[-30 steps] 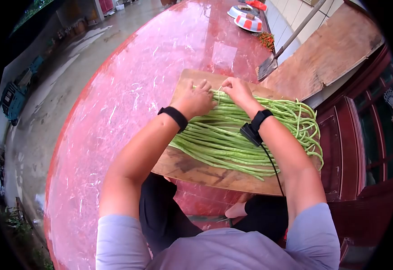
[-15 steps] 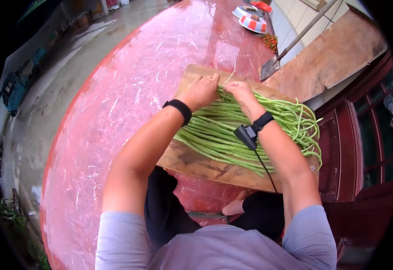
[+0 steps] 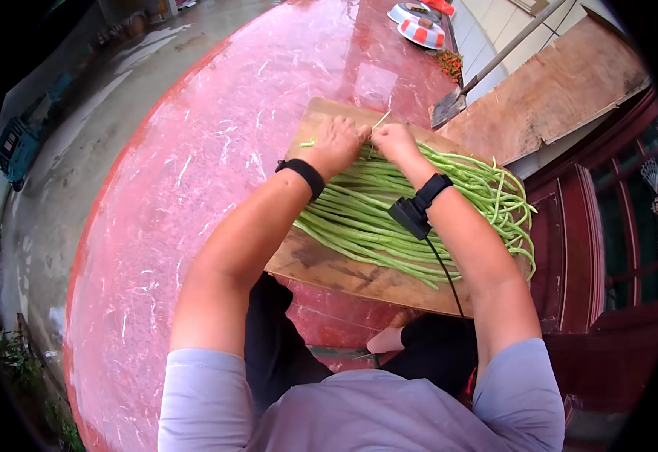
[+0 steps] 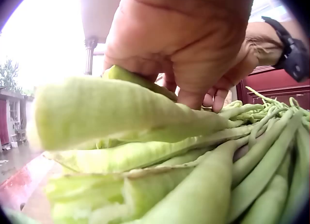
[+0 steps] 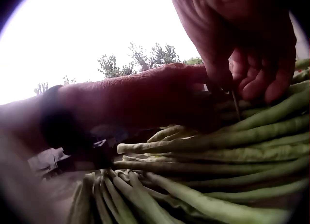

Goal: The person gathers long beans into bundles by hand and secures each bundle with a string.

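Note:
Long green beans (image 3: 389,226) lie side by side on a wooden board (image 3: 329,267). At their far left end, the left hand (image 3: 336,145) grips some beans; in the left wrist view that hand (image 4: 179,40) arches over them, fingers curled down behind cut ends (image 4: 97,112). The right hand (image 3: 397,143), close beside it, pinches a thin pale strand (image 3: 382,119) whose free end sticks up past the fingertips. In the right wrist view a piece of the strand (image 5: 236,105) runs from the right fingers (image 5: 259,78) down to the beans. Its full path is hidden.
A short green piece (image 3: 308,143) lies on the board left of the left hand. Beyond, on the glossy red floor (image 3: 193,188), are a striped lidded basin (image 3: 422,33), small red items (image 3: 449,66) and a shovel (image 3: 449,105). Red doors (image 3: 570,226) stand at the right.
Both hands have stayed at the beans' far end, shifting slightly and drawing closer together. The strand's end now shows above the fingers, and the short green piece has come into sight on the board.

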{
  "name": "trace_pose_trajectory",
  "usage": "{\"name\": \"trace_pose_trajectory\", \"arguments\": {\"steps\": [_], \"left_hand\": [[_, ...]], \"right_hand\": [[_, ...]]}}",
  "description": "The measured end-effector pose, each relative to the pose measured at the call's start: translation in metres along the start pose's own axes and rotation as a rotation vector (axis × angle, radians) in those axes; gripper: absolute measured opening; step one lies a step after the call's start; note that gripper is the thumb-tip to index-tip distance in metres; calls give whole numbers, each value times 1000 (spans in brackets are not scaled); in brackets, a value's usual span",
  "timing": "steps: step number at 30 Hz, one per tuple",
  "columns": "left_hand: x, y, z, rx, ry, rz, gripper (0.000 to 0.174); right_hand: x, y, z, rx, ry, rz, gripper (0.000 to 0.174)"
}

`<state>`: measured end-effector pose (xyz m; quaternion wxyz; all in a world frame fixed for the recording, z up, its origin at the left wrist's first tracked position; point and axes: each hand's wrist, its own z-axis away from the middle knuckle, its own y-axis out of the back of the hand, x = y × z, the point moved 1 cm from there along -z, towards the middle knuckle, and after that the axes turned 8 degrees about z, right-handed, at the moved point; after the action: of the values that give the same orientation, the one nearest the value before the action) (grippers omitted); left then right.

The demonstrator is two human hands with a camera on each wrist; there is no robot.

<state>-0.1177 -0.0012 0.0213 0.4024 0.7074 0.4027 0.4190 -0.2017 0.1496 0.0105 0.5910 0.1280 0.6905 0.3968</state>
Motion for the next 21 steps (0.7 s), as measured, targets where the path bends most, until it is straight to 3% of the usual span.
{"name": "trace_pose_trajectory", "arguments": {"steps": [1, 4, 6, 8, 12, 14, 16, 18, 19, 21], "left_hand": [[2, 1, 1, -15, -4, -12, 42], [7, 7, 1, -139, 47, -21, 40], [9, 11, -4, -326, 163, 14, 40], [5, 12, -4, -327, 174, 15, 44], [8, 20, 8, -242, 195, -100, 54], [-6, 10, 11, -136, 122, -114, 55], [-9, 15, 12, -144, 133, -74, 55], [2, 52, 13, -269, 237, 17, 53], [8, 68, 19, -226, 230, 55, 53], [2, 79, 36, -86, 124, 496, 52]], "right_hand": [[5, -1, 0, 9, -31, -225, 19], [1, 15, 8, 22, -393, -796, 14], [-19, 28, 24, -43, -343, -996, 14], [-28, 35, 34, -151, -243, -1122, 13], [-62, 61, 74, -133, 106, -1261, 10], [-81, 93, 114, -63, 236, -1236, 13], [-90, 123, 162, 244, 398, -865, 13], [-76, 150, 210, 570, 421, -465, 11], [-61, 163, 235, 671, 440, -209, 9], [-27, 179, 281, 863, 288, 107, 6]]}}
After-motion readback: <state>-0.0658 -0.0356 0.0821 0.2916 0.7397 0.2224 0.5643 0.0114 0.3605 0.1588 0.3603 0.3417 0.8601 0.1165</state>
